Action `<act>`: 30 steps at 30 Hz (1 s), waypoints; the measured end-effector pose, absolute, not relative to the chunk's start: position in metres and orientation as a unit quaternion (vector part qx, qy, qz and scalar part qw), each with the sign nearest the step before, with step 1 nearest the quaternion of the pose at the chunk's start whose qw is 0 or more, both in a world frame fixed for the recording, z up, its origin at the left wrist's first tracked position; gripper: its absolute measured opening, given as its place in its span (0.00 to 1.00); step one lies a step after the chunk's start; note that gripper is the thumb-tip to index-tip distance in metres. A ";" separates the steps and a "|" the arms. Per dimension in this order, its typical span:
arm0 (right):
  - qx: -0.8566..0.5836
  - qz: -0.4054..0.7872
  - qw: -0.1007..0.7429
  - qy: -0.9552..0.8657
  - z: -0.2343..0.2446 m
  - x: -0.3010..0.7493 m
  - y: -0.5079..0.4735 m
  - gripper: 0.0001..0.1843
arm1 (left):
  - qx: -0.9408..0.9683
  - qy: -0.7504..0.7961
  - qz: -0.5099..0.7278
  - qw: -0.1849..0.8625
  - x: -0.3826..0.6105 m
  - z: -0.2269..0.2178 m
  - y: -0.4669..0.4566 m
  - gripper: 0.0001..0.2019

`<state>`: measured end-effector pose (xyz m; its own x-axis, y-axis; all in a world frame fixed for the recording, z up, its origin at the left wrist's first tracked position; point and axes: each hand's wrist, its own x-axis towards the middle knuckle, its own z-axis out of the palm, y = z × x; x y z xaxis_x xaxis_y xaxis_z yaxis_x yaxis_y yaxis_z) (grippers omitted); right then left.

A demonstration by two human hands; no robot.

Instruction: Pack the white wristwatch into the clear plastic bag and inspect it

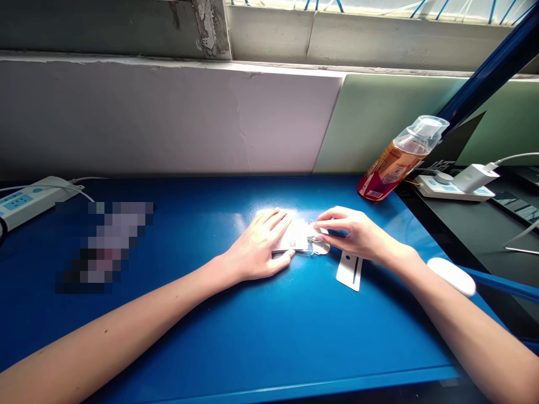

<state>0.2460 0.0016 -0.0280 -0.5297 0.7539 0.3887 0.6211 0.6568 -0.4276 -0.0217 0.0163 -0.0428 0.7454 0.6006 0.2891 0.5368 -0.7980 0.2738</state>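
Observation:
My left hand (265, 244) lies flat over a small white packet (298, 237) with printed marks, its fingers stretched out and its thumb along the near edge. At the packet's right end my right hand (347, 230) is closed in a pinch. Crumpled clear and white bits (314, 238) show by its fingertips, washed out by glare, so what it pinches is not clear. A rounded white piece (322, 248) lies just below those fingertips. Partly under my right hand is a white card (349, 272) with a dark slot and a round hole.
A bottle (396, 160) of red liquid with a clear cap stands at the back right. Beside my right forearm lies a white oval object (452, 276). Power strips (37, 199) sit at left and at far right. A pixelated patch covers something at left on the blue table (252, 331).

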 end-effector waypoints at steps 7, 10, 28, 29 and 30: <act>-0.396 0.099 0.293 -0.865 -0.032 0.243 0.001 0.11 | 0.929 0.311 0.183 0.078 -0.021 -0.043 0.016 0.31; -0.410 0.067 0.278 -0.866 -0.030 0.248 0.003 0.10 | 0.932 0.306 0.182 0.072 -0.020 -0.043 0.016 0.31; -0.455 0.081 0.286 -0.839 -0.030 0.247 -0.001 0.13 | 0.932 0.317 0.159 0.079 -0.021 -0.041 0.016 0.33; -0.461 0.079 0.282 -0.838 -0.030 0.247 -0.001 0.13 | 0.932 0.316 0.161 0.079 -0.021 -0.041 0.016 0.33; -0.463 0.077 0.280 -0.838 -0.030 0.246 -0.002 0.13 | 0.932 0.315 0.162 0.078 -0.021 -0.041 0.016 0.33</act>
<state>0.2460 -0.0020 -0.0303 -0.4151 0.8182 0.3978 0.7315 0.5601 -0.3888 -0.0206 0.0160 -0.0411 0.7485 0.6128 0.2535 0.5619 -0.7891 0.2481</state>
